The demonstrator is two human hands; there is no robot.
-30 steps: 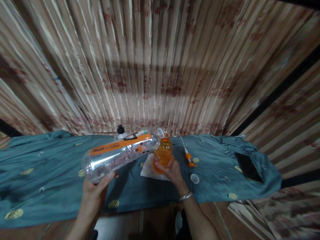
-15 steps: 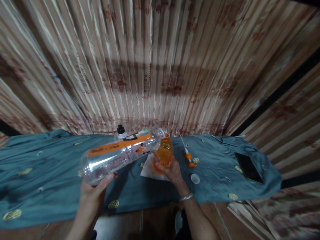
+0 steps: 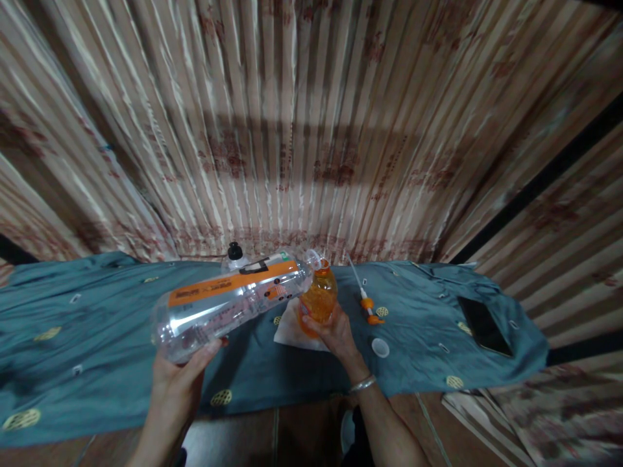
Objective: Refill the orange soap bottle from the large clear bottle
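Observation:
My left hand point(image 3: 187, 370) is closed around the lower end of a large clear plastic bottle point(image 3: 233, 299) with an orange and silver label. That bottle is tilted to the right, and its open mouth meets the neck of a smaller orange bottle point(image 3: 318, 293). My right hand point(image 3: 335, 332) grips the orange bottle low on its side, holding it nearly upright over a white cloth or tissue point(image 3: 292, 332). Whether liquid is flowing between the two mouths is too small to make out.
An orange pump top with a long tube point(image 3: 368, 305) lies right of my right hand, near a small white cap point(image 3: 380, 347). A dark phone point(image 3: 484, 325) rests farther right. Behind the clear bottle stands a black-topped bottle point(image 3: 235, 254). A blue-green cloth point(image 3: 97, 337) covers the table, with a curtain behind.
The base of the large clear bottle has shifted slightly left together with my left hand. My right hand and the orange bottle have stayed in place.

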